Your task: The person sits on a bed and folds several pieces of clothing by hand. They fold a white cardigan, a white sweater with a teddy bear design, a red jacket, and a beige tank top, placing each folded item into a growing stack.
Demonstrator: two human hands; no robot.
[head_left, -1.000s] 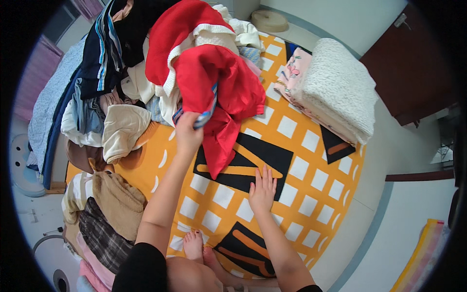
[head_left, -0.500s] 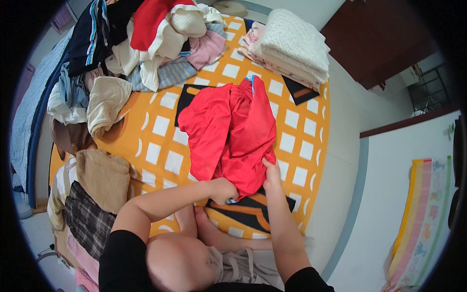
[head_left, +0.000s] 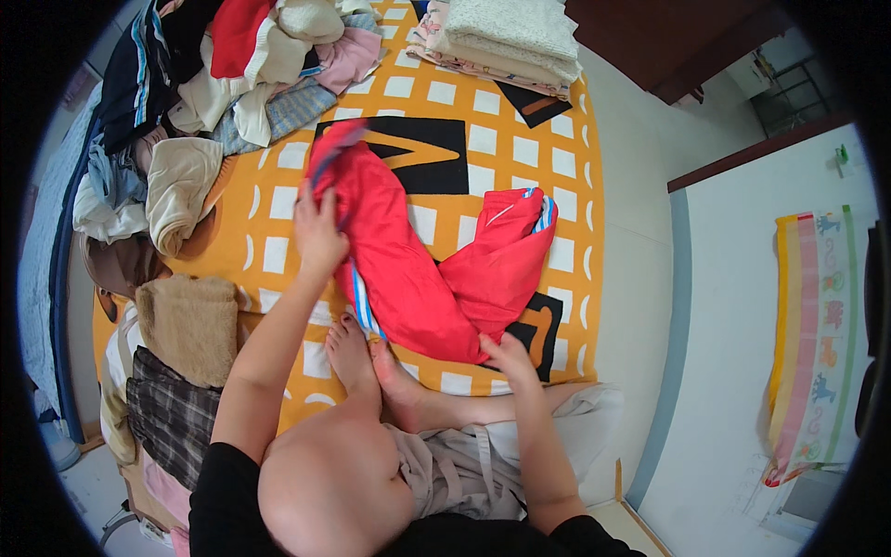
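Observation:
Red trousers (head_left: 399,269) with white-and-blue side stripes lie in a V on the bed in front of me. My left hand (head_left: 320,234) is at the outer edge of the left part, its fingers stretched and apart against the cloth. Just beyond those fingertips, the far end of that part is lifted and smeared by motion. At the near bend of the V, my right hand (head_left: 509,357) pinches the red cloth between thumb and fingers. The right part lies folded over, its striped end pointing away from me.
An orange-and-white checked bedspread (head_left: 436,381) lies under everything. Heaped clothes (head_left: 269,102) fill the far left. Nearer on the left are a brown fleecy piece (head_left: 188,325) and dark plaid cloth (head_left: 172,404). A folded white quilt (head_left: 510,32) tops a stack at the far right. My bare feet (head_left: 357,357) rest close to the trousers.
My left hand has swung out to the far left, and the bunched trousers have spread into a V. My right hand has shifted slightly nearer, still on the cloth. The view has tilted.

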